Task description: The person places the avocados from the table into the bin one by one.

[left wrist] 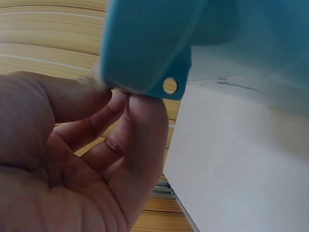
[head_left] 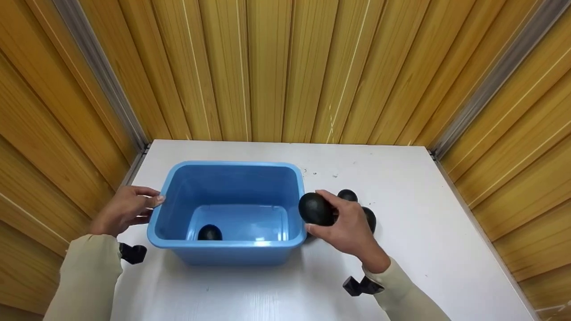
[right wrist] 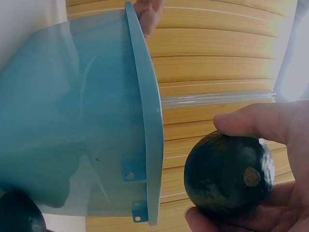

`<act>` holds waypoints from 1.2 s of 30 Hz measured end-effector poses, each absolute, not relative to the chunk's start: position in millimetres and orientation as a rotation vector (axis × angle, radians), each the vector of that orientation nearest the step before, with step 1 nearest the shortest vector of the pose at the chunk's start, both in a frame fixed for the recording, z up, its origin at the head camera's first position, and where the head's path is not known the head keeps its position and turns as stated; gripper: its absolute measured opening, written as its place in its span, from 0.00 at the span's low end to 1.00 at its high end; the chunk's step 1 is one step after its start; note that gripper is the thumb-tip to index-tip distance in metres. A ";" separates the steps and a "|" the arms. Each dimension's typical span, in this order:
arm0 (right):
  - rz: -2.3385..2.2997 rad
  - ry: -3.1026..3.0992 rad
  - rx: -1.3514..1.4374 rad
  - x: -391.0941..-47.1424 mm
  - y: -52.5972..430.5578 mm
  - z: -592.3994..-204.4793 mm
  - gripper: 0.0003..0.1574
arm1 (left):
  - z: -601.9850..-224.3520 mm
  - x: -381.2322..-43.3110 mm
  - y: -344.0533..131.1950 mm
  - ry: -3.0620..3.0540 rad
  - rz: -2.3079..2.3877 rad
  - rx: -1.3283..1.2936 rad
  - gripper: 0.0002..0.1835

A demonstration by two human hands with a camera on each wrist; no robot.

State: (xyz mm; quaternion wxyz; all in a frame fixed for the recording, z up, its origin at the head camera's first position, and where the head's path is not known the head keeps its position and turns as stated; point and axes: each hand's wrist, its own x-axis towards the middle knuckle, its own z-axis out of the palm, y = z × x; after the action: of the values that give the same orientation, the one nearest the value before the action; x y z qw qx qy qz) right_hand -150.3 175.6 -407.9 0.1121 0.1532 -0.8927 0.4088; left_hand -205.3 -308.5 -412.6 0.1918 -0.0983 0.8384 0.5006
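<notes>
My right hand (head_left: 345,220) grips a dark green, round avocado (head_left: 316,209) beside the right rim of a blue plastic basin (head_left: 225,245). In the right wrist view the avocado (right wrist: 227,176) shows a brown stem scar, with the thumb on one side and fingers on the other. At the left side, thumb and forefinger of my left hand (head_left: 129,207) pinch the basin's rim; the left wrist view shows the rim (left wrist: 140,53) between them. Inside the basin, one avocado (head_left: 209,232) lies near the front wall.
More dark avocados lie on the white table (head_left: 428,249) right of the basin: one farther back (head_left: 347,195), another partly behind my right hand (head_left: 369,219). Wood-patterned walls (head_left: 285,71) enclose the table at the back and both sides.
</notes>
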 end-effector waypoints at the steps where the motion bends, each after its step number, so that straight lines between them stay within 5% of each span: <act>1: 1.197 -2.621 0.454 -150.9 174.8 -407.0 0.43 | -412.5 -205.3 -308.5 2.351 1.407 -0.284 0.36; 36: 1.160 -2.572 0.648 -178.2 142.5 -379.4 0.41 | -413.0 -207.4 -310.3 2.362 1.396 -0.246 0.32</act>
State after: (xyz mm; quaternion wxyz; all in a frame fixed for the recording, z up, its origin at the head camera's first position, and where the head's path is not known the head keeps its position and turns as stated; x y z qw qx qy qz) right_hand -178.2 142.5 -379.4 0.1231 0.2223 -0.8817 0.3977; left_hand -207.4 -310.3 -413.0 0.1925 -0.0878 0.8414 0.4973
